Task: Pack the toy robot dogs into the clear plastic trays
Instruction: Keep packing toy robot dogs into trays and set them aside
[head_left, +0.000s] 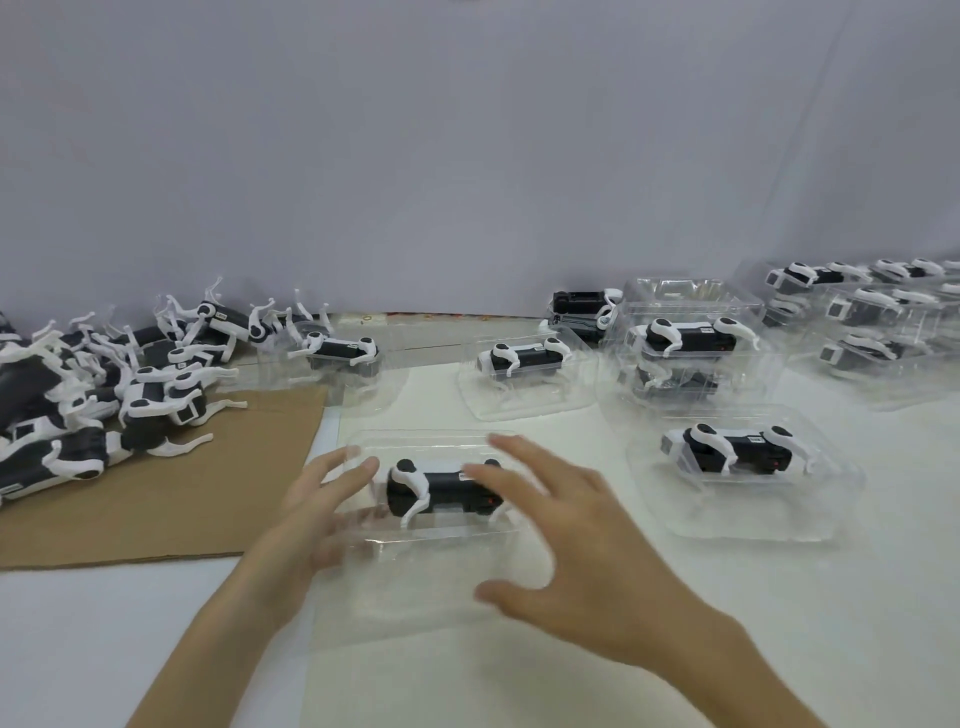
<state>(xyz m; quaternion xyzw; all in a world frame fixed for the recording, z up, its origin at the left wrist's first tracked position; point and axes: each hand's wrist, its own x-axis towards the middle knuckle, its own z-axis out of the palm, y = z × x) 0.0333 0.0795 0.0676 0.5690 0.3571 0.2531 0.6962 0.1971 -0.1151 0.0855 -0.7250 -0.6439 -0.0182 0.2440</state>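
Across the back, a plain pale grey wall (467, 156). Below it, a white tabletop (857, 623), with a flat brown cardboard sheet (197, 493) laid over its left part. On and behind the cardboard, a tangled heap of loose black-and-white toy robot dogs (104, 374), white legs sticking out every way. At far right, a cluster of filled clear plastic trays (883, 322), stacked and overlapping. Nearer the middle, a second stack (691, 338) with a dog in its top tray. Three single filled trays set apart: one right of centre (743, 519), one at mid-back (519, 405), one beside the heap (337, 353). Nearest, just right of the cardboard, a clear moulded near tray (415, 571). Left hand (317, 514) released, fingers straight and spread at the tray's left end, blurred, contact unclear. Right hand (576, 545) likewise released, fingers splayed over the tray, thumb out, grasping nothing. Under those fingers, lying lengthwise in the tray's recess, the black-bodied, white-legged packed dog (441, 486); touch impossible to tell.
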